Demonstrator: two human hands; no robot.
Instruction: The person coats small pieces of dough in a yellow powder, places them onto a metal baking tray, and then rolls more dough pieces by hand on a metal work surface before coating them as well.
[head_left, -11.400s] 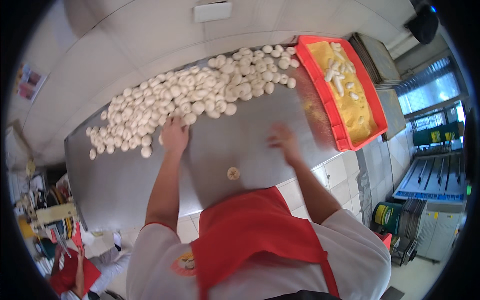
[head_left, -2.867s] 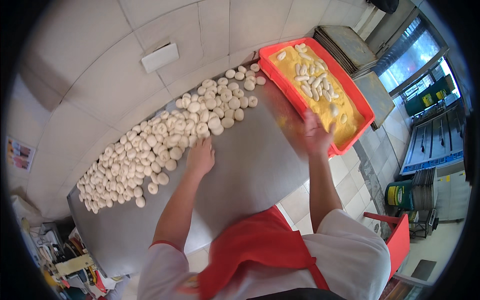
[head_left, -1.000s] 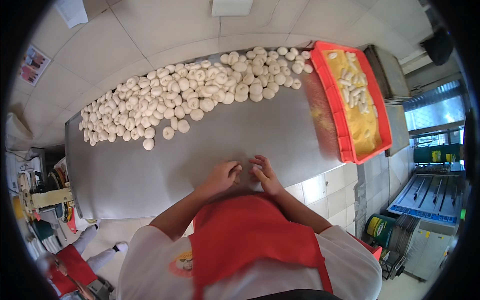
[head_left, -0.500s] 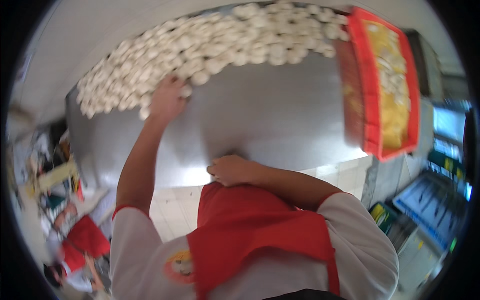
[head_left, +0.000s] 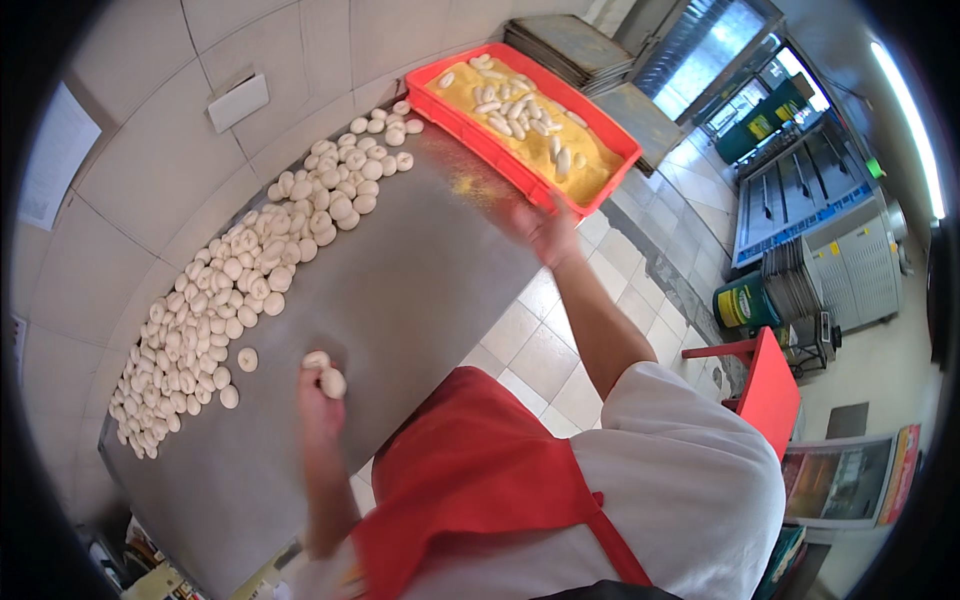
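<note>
My left hand (head_left: 322, 412) is closed around two pale round dough pieces (head_left: 333, 383), just above the grey metal worktable (head_left: 400, 260). A single dough piece (head_left: 247, 359) lies apart on the table, to the left and a little beyond that hand. Many more dough pieces (head_left: 235, 270) are massed along the table's wall side. At the far right, my right hand (head_left: 547, 235) is at the near side of a red tray (head_left: 475, 140), its thumb by the rim. Its fingers are blurred, and whether they grip the tray is unclear. Yellow crumbs and several white oblong dough pieces (head_left: 510, 110) lie in the tray.
A tiled wall (head_left: 140, 160) borders the table's far side. Stacked dark trays (head_left: 570, 55) stand behind the red tray. Tiled floor (head_left: 545, 330) shows past the table's right edge. Farther right are a red stool (head_left: 765, 390) and a green bucket (head_left: 742, 303).
The view has swung toward the right. My left hand has come away from the massed dough with two pieces in it. My right hand has gone from the table's near edge out to the red tray.
</note>
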